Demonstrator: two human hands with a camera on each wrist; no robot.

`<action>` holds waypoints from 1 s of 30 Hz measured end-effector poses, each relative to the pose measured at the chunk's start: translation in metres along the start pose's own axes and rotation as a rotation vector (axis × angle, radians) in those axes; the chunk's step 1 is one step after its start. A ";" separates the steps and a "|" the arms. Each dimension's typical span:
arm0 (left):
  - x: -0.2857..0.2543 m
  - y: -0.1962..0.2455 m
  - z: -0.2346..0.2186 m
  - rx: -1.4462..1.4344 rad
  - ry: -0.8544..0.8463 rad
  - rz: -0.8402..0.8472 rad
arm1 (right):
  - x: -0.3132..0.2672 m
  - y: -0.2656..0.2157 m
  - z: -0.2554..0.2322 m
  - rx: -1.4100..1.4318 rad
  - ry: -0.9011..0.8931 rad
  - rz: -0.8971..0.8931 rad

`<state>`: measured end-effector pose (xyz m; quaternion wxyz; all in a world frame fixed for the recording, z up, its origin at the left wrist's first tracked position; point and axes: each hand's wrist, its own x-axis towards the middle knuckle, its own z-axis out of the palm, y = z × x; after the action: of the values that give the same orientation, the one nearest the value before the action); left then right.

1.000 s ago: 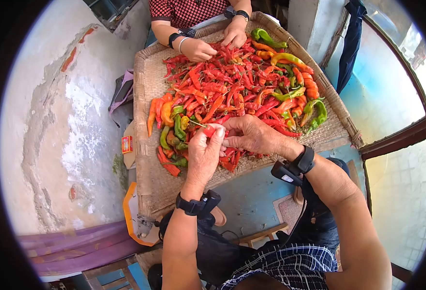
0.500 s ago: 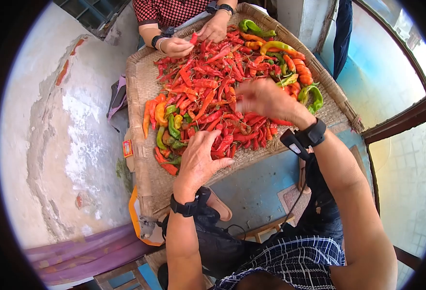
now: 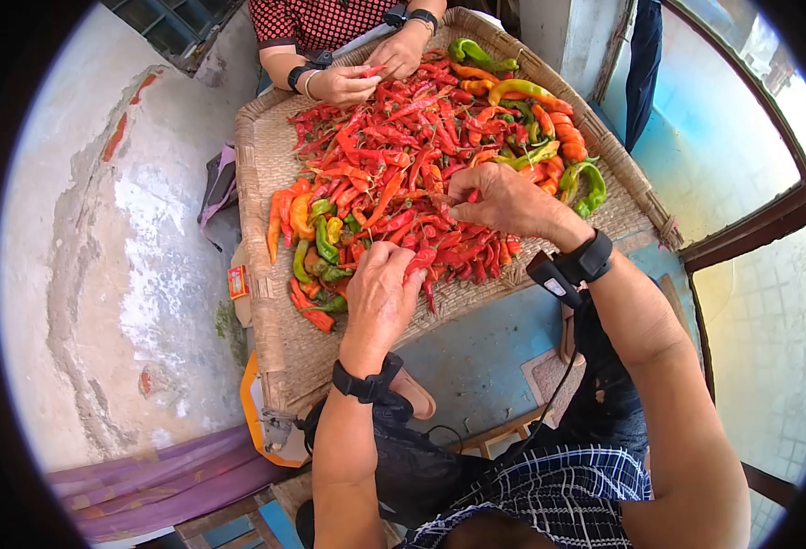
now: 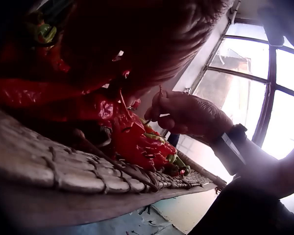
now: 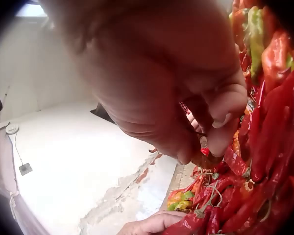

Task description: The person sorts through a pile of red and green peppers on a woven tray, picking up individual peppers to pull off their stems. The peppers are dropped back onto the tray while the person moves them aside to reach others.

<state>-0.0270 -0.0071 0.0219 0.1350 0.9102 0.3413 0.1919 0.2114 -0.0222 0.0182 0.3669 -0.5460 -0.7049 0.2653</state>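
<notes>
A heap of red chili peppers (image 3: 403,156) lies on a large woven tray (image 3: 279,352). At the heap's near edge my left hand (image 3: 376,297) holds a red chili pepper (image 3: 419,263) between thumb and fingers. Its underside is dark in the left wrist view. Farther right, my right hand (image 3: 513,199) hovers low over the heap, thumb and fingertips pinched together. In the right wrist view a small brownish-red piece of chili pepper (image 5: 204,157) shows between those fingertips, most of it hidden by the fingers.
Green peppers (image 3: 591,188) and orange ones lie along the tray's right side, with more at its left. Across the tray another person's hands (image 3: 348,84) handle a red chili. A peeling wall (image 3: 165,238) stands left, a window (image 3: 769,339) right.
My hands were together at a red pepper, then parted; the right swung right over the heap and came down. The left, spread half a second ago, has closed round a pepper.
</notes>
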 end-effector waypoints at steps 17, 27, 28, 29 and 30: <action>0.011 -0.005 0.003 0.047 0.295 -0.050 | -0.013 -0.009 -0.009 0.272 -0.426 0.229; 0.013 0.000 -0.001 -0.090 0.301 -0.090 | 0.012 -0.003 0.011 0.154 0.368 -0.113; 0.014 0.001 0.000 -0.123 0.294 -0.065 | 0.007 -0.011 0.020 0.266 0.183 -0.003; 0.013 0.002 0.002 -0.124 0.292 -0.066 | 0.002 -0.018 0.028 0.373 -0.002 0.104; 0.013 0.002 0.005 -0.124 0.253 -0.030 | 0.000 -0.023 0.034 0.501 -0.039 0.148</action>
<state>-0.0149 -0.0003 0.0212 0.1495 0.8634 0.3569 0.3238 0.1703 -0.0270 0.0158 0.4565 -0.4831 -0.5823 0.4681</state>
